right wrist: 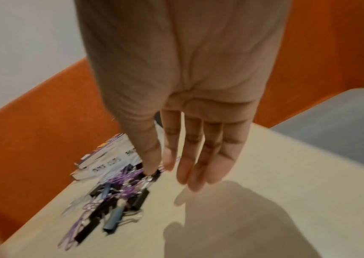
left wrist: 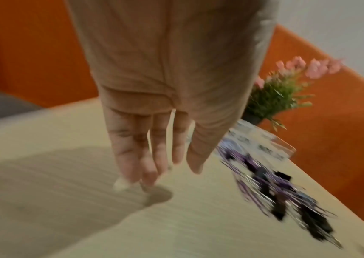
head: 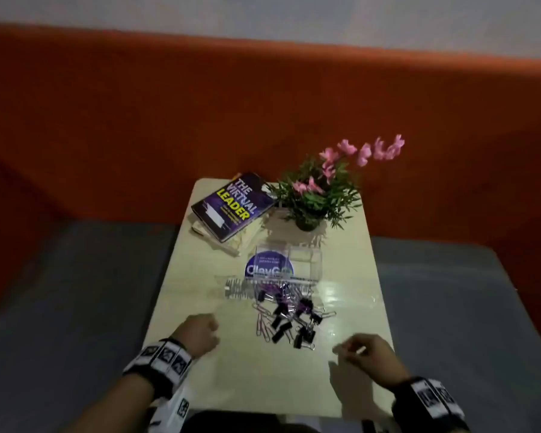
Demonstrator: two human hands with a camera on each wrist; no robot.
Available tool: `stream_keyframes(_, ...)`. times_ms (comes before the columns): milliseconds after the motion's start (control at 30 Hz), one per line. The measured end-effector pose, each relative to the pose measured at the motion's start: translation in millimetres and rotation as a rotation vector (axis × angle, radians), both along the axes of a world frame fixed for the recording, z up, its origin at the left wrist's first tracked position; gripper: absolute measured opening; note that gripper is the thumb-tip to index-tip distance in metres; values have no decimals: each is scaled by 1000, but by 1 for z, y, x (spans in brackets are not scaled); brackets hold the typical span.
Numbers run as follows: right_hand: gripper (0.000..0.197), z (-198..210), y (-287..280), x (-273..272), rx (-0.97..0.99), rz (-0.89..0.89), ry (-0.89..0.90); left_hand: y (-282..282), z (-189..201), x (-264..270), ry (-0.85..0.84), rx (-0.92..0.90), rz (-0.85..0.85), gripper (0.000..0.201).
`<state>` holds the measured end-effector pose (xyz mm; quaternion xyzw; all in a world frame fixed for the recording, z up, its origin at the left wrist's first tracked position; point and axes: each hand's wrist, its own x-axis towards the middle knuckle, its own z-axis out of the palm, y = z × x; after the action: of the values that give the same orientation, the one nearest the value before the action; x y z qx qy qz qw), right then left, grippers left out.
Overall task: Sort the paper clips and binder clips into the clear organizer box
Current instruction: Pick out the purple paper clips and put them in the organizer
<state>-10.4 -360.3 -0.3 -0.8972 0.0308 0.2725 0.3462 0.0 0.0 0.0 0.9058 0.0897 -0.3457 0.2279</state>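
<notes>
Clips [head: 286, 317] mid-table [head: 263, 385]; hands [head: 200, 334] flank, empty.

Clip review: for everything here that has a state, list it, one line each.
Clear plastic organizer box: upright on the beige table, no clips visible inside.
Pile of black binder clips and purple paper clips: loose, unsorted, before the box.
Dark purple book: closed.
Left hand: empty, fingers extended.
Right hand: empty, fingers extended.
</notes>
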Motion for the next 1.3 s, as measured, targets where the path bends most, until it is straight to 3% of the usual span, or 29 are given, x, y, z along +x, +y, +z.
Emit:
stream_keyframes(67, 27, -7, 17, 15, 13, -38, -19, -16, -11, 9, -40, -70, 88, 35)
stream_keyframes(133, 21, -6, 40, 27, -26, -27, -74, -37, -15, 16, -92, -105, 69, 37)
stream_keyframes(300, 3, -14, 82, 31, -131, 61, -191, -70, -27, 25, -291, -90, -275, 47)
stream_keyframes(400, 14, -23, 96, 36, -184, 83, -227, -70, -32, 33, -343, -46, -432, 53)
stream_keyframes(633, 14, -32, 102, 48, -286, 37, -201, -63, -41, 42, -296, -99, -387, 45)
stream_keyframes(900, 13, -45, 107, 42, -375, 82, -287, -60, -48, 41, -356, -100, -354, 26)
stream_keyframes(1167, 40, -42, 125, 36, -590, 190, -194, -65, -53, 35, -405, 13, -580, 21)
stream_keyframes(1300, 32, -43, 121, 35, -582, 251, -233, -60, -38, 43, -327, -73, -504, 12)
